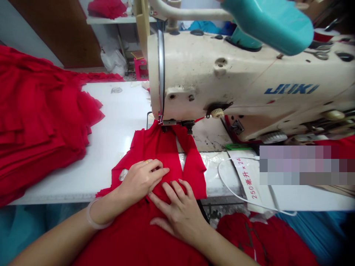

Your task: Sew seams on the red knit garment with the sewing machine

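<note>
A red garment piece (166, 155) lies under the needle area of a sewing machine (194, 70) and runs down over the table's front edge towards me. On its left part rests my left hand (144, 177), its fingers bent and close together, gripping the cloth. Beside it, a little lower and to the right, my right hand (179, 207) presses on the same cloth with its fingers spread. The fabric's end under the presser foot (189, 127) is partly hidden by the machine head.
A tall pile of red fabric (50, 111) covers the left of the white table (116, 111). On the right are a white cable (230, 186) and a piece of printed cardboard (246, 177). More red cloth (257, 236) is bundled below the table edge.
</note>
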`<state>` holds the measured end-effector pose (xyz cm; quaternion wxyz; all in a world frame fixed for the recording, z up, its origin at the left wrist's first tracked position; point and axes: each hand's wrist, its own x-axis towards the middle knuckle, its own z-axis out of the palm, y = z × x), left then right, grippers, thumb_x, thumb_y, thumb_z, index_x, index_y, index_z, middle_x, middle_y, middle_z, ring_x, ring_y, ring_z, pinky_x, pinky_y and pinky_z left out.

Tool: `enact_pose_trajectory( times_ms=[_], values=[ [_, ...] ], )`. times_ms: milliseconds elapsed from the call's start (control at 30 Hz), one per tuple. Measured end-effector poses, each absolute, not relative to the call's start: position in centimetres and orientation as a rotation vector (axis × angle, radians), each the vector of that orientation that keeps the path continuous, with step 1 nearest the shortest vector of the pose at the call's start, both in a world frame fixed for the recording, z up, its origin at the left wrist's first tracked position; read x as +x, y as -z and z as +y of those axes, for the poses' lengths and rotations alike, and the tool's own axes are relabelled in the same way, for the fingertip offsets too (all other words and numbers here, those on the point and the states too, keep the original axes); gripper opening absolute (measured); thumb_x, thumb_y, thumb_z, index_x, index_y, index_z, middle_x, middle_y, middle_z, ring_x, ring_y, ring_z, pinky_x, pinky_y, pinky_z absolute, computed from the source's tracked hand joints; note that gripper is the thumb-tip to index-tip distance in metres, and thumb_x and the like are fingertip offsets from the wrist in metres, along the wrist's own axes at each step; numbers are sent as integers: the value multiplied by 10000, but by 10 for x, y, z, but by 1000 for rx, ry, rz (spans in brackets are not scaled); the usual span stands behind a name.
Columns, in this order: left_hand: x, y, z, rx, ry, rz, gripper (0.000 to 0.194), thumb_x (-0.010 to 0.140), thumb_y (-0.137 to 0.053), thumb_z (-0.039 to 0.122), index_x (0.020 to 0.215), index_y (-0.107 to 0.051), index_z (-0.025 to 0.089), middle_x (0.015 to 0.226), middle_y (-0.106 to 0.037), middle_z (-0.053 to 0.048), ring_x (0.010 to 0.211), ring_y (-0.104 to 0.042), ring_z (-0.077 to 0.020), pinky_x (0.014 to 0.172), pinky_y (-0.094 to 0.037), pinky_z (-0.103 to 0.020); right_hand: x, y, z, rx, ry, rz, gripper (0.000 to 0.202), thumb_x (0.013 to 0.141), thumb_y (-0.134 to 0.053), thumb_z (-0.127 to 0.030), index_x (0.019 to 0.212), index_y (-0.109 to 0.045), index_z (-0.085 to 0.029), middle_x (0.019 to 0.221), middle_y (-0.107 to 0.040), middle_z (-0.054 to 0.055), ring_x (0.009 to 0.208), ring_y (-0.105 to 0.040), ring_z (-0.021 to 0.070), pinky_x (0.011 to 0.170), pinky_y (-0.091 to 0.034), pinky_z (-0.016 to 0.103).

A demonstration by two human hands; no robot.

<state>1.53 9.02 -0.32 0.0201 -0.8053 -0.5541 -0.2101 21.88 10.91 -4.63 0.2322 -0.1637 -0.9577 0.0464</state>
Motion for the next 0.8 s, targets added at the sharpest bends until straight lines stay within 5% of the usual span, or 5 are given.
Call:
enact_pose_trajectory(
  times_ms=[167,300,367,567,800],
  values=[
    [16,2,87,-2462,429,-1673,307,996,-396,156,1121,-676,173,1052,-699,-108,808,-680,-224,614,-543,-316,221,35,114,-413,-186,-2603,548,920,-495,-641,1324,-586,-283,1192,-628,87,1154,-494,286,1038,-358,501],
    [15,2,86,-2481,295,-1704,295,947,-454,148,1120,-685,207,1346,-617,-147,898,-705,-276,702,-596,-393,213,11,162,-414,-429,-2464,291,993,-431,-214,1191,-620,-113,1119,-663,121,1074,-573,207,960,-494,362],
    [13,2,86,-2498,268,-1726,292,926,-486,149,1116,-694,224,1360,-615,-133,931,-709,-292,742,-606,-415,203,4,193,-423,-365,-2512,369,940,-392,-72,1258,-580,-60,1228,-637,155,1173,-550,220,1025,-479,372],
    [7,-5,96,-2553,221,-1808,331,885,-514,127,1131,-699,249,1384,-603,-101,958,-700,-283,770,-609,-410,173,4,243,-511,-117,-2927,411,903,-490,-126,1299,-595,-93,1300,-589,181,1172,-549,308,976,-494,441],
    [-7,-6,119,-2543,166,-1836,319,924,-482,154,1158,-679,242,1414,-571,-97,1035,-664,-283,833,-585,-422,162,0,249,-569,-38,-2915,375,920,-480,-140,1272,-606,-108,1258,-603,178,1138,-549,308,934,-495,433]
  ],
)
